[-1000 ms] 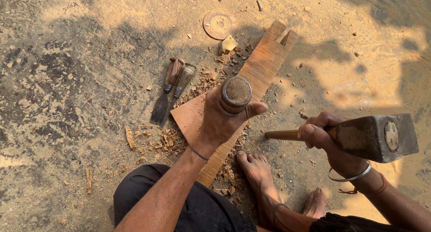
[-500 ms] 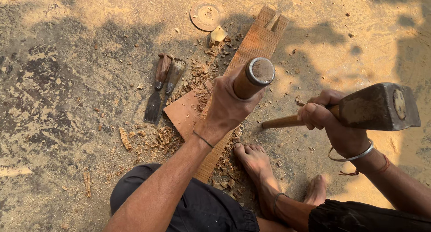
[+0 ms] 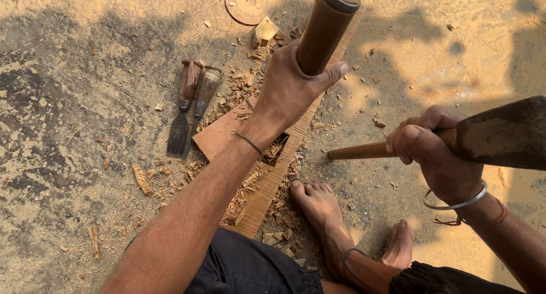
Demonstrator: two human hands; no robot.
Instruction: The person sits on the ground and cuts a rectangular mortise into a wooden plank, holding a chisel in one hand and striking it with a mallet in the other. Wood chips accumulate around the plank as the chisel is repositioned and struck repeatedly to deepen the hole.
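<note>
My left hand (image 3: 287,89) grips a chisel (image 3: 326,27) by its dark wooden handle, held upright over a long wooden plank (image 3: 267,186) lying on the ground. A rectangular notch (image 3: 277,150) is cut in the plank just under my wrist, with chips around it. My right hand (image 3: 435,152) holds a hammer (image 3: 500,133) by its light wooden handle, the heavy metal head raised at the right. My bare foot (image 3: 318,206) rests beside the plank's near end.
Two spare chisels (image 3: 190,109) lie side by side on the ground left of the plank. A round metal disc (image 3: 248,3) and a small wood block (image 3: 265,31) sit at the top. Wood chips (image 3: 142,179) litter the sandy ground.
The view has dropped closer to the work. My left hand has tilted the chisel more upright and the hammer has come nearer at the right.
</note>
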